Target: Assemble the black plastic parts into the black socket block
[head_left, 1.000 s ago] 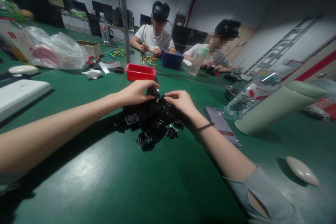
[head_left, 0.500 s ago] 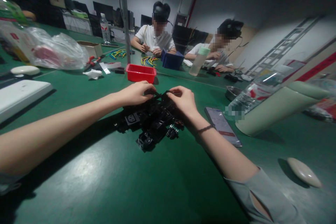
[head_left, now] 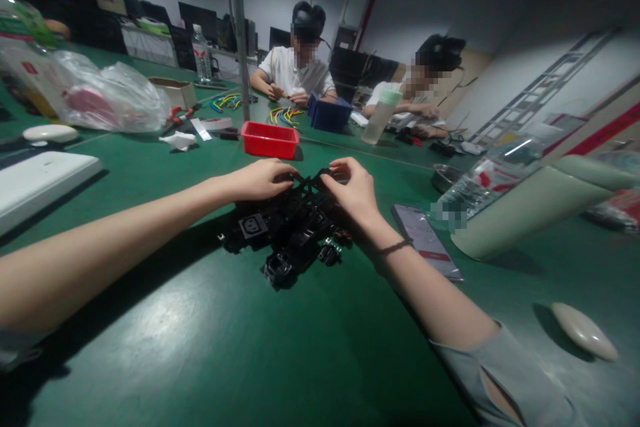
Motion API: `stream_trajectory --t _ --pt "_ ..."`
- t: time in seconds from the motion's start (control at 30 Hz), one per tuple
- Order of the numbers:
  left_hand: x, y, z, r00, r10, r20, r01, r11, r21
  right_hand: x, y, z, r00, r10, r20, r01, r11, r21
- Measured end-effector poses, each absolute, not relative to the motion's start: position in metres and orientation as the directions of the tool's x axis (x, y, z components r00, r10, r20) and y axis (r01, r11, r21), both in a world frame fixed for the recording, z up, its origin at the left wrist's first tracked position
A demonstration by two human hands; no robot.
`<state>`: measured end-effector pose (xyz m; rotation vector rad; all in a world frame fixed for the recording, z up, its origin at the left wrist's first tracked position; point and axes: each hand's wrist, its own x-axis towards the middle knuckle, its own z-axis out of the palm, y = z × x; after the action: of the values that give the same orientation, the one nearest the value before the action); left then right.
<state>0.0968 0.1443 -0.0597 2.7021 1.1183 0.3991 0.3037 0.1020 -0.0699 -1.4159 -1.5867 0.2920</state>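
A pile of black plastic power sockets (head_left: 253,227) and similar black parts lies on the green table in front of me. Over the far left side of the pile is my left hand (head_left: 263,180), its fingers curled and pinched together at a dark piece too hidden to name. My right hand (head_left: 354,190) is at the pile's far right side, thumb and fingers closed on a small black plastic part (head_left: 323,177). The two hands' fingertips are close but apart. At the near end of the pile, a black socket piece (head_left: 279,271) shows metal contacts.
A red bin (head_left: 270,140) stands just beyond my hands. To the right are a phone (head_left: 425,240), a green tumbler (head_left: 520,210), a water bottle (head_left: 480,177) and a computer mouse (head_left: 584,331). A white box (head_left: 47,183) is at left. Two people work across the table.
My right hand has risen slightly with the black part, its fingers spread a little wider. My left hand has shifted slightly down. Across the table, the right-hand person's hands have moved.
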Motion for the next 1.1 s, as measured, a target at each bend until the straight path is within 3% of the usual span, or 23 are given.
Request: stream_trajectory --t 0.27,0.43,0.57,0.67,0.77,1.1 --pt "0.096 0.145 -0.063 0.649 0.750 0.127 0.703 -0.655 0.279 0.300 0.101 -0.070 0.155 0.841 0.518 0.612 0.330 -0.719" --pt "0.094 0.149 -0.067 0.645 0.733 0.218 0.668 -0.679 0.304 0.293 0.098 -0.069 0.108 0.846 0.522 0.531 0.395 -0.749" --pt "0.095 0.149 -0.066 0.627 0.706 0.329 0.534 -0.697 0.478 0.286 0.098 -0.069 0.054 0.863 0.502 0.461 0.424 -0.780" --pt "0.098 0.147 -0.063 0.621 0.703 0.347 0.361 -0.650 0.669 0.282 0.099 -0.069 0.030 0.877 0.480 0.405 0.429 -0.808" --pt "0.100 0.146 -0.061 0.593 0.726 0.350 0.237 -0.572 0.786 0.280 0.101 -0.068 -0.017 0.883 0.469 0.366 0.442 -0.819" --pt "0.099 0.154 -0.066 0.528 0.780 0.336 0.203 -0.500 0.842 0.283 0.100 -0.072 -0.057 0.873 0.484 0.310 0.476 -0.823"
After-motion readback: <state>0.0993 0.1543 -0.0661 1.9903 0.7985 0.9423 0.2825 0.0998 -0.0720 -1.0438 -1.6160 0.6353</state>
